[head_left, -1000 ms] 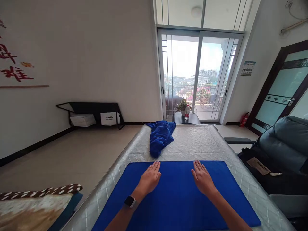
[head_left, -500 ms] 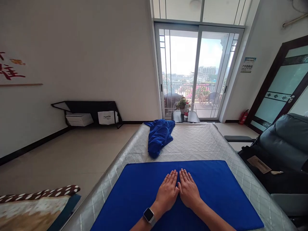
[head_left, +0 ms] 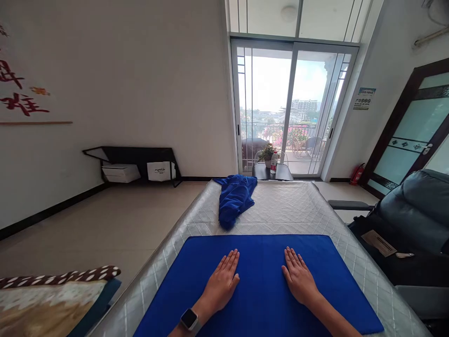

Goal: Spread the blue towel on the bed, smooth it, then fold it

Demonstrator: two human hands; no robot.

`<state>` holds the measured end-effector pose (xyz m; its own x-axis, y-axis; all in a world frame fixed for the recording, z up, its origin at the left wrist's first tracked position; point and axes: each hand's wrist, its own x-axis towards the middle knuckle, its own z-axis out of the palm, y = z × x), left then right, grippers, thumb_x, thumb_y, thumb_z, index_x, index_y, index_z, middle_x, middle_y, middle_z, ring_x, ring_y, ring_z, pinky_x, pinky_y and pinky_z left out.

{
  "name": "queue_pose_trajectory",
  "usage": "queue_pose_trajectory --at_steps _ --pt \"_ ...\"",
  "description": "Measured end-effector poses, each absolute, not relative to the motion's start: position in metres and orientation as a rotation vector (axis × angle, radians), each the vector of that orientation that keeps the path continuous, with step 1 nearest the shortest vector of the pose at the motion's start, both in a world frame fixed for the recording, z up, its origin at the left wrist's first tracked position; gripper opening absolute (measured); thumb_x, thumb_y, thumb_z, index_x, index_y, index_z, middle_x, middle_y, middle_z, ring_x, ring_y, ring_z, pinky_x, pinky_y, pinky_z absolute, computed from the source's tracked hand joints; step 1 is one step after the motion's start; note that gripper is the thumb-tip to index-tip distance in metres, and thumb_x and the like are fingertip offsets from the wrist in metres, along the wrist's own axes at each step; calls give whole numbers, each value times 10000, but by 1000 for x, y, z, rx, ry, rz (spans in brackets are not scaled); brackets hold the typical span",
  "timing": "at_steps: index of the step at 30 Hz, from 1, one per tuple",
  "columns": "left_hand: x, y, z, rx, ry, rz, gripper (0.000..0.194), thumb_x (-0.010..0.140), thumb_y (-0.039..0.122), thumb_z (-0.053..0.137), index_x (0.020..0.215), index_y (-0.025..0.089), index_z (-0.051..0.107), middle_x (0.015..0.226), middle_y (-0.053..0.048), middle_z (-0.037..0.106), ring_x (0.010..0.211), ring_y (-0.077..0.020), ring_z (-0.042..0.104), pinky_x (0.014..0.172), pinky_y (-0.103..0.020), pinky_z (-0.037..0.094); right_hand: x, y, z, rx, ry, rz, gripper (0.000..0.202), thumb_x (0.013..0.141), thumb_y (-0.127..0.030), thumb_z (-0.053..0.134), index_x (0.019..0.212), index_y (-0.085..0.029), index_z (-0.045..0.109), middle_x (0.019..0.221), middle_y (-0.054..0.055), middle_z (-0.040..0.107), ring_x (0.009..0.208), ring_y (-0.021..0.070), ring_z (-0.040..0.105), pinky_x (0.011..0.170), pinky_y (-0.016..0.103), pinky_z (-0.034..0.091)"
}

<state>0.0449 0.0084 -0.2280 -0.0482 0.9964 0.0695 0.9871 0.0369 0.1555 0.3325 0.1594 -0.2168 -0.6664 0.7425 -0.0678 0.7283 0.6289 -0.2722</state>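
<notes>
Left hand (head_left: 221, 283) and right hand (head_left: 299, 279): both open, palms flat on spread towel (head_left: 259, 267), well apart. Crumpled towel (head_left: 234, 199) beyond left fingertips.

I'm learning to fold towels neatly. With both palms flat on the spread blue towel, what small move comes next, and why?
Probably slide both hands outward to the side edges. The left hand and right hand lie flat near the middle of the towel, which looks smooth there; its edges lie beyond them.
</notes>
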Motion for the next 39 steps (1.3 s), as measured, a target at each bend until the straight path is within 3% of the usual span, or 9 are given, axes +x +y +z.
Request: queue_pose_trajectory --at_steps 7,15,28,31,35,39 --pt "-38 -74 -241 1768 2530 229 653 1004 481 271 1593 275 76 1647 -13 210 1509 -227 259 1249 -491 266 440 192 -252 -1521 -2637 220 739 1001 -562 159 1577 -104 233 1649 62 196 1525 216 163 1257 448 173" --pt "-70 -107 -240 1541 2678 249 719 994 512 189 1587 106 177 1645 -112 266 1522 -261 235 1240 -524 259 490 205 -277 -1596 -2521 91 756 975 -507 170 1557 -38 283 1625 136 278 1513 259 217 1237 507 233" --pt "-69 -102 -232 1557 2713 241 704 997 490 214 1579 94 216 1627 -129 312 1497 -295 303 1218 -537 308 485 200 -262 -1612 -2529 99 738 993 -488 145 1551 -27 289 1620 147 277 1512 252 213 1242 496 210" --pt "-53 -93 -226 1643 2726 292 687 1001 490 260 1588 138 199 1620 -115 334 1487 -286 329 1210 -516 337 459 180 -241 -1602 -2508 135 737 1000 -506 147 1551 -43 305 1617 133 283 1511 254 216 1241 477 224" --pt "19 -61 -212 1979 2520 383 667 1019 459 328 1597 246 73 1632 -57 304 1479 -251 350 1186 -460 400 390 129 -211 -1377 -2601 259 681 1023 -529 199 1584 -145 235 1634 38 225 1519 226 188 1249 448 221" --pt "109 -26 -207 2317 2188 406 667 1027 374 346 1594 248 18 1633 -56 289 1476 -227 352 1191 -418 403 321 83 -208 -1074 -2739 350 614 1033 -459 269 1575 -170 240 1628 37 201 1509 238 220 1238 442 256"
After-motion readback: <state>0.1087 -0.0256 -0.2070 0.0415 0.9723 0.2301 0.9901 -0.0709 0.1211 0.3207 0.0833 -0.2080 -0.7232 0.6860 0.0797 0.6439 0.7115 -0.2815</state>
